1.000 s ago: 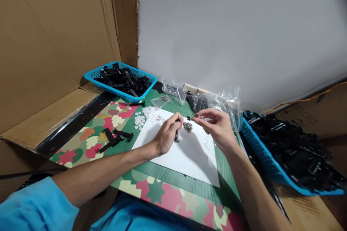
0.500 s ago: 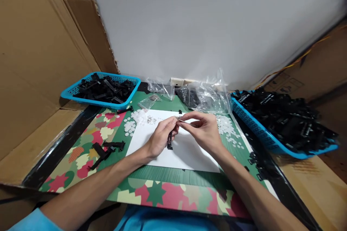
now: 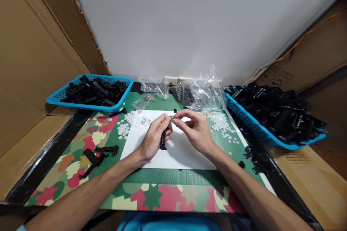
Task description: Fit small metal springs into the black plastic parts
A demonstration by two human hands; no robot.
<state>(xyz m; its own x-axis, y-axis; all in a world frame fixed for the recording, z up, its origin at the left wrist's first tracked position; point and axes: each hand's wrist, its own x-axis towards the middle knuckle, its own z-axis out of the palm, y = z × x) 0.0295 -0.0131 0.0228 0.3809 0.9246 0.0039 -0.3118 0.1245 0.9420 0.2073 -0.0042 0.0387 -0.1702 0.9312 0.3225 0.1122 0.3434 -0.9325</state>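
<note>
My left hand (image 3: 155,138) is closed around a narrow black plastic part (image 3: 163,143), whose lower end sticks out below the fingers above a white sheet (image 3: 187,155). Thumb and forefinger of my right hand (image 3: 197,131) are pinched together at the top of that part, touching or nearly touching the left fingertips. A tiny metallic glint shows between the fingertips, too small to name. Small metal pieces, perhaps springs, (image 3: 145,120) lie on the sheet's far left. White round discs are scattered to the left (image 3: 123,130) and right (image 3: 218,121).
Blue baskets heaped with black plastic parts stand at left (image 3: 119,105) and right (image 3: 252,130). Clear plastic bags (image 3: 208,95) lie along the wall. Loose black parts (image 3: 93,158) rest on the patterned mat at left, with more black pieces (image 3: 253,160) at right.
The whole view has shifted slightly, so the scene sits further left. Both hands stay together at the black plastic part; the right fingers have changed their pinch a little.
</note>
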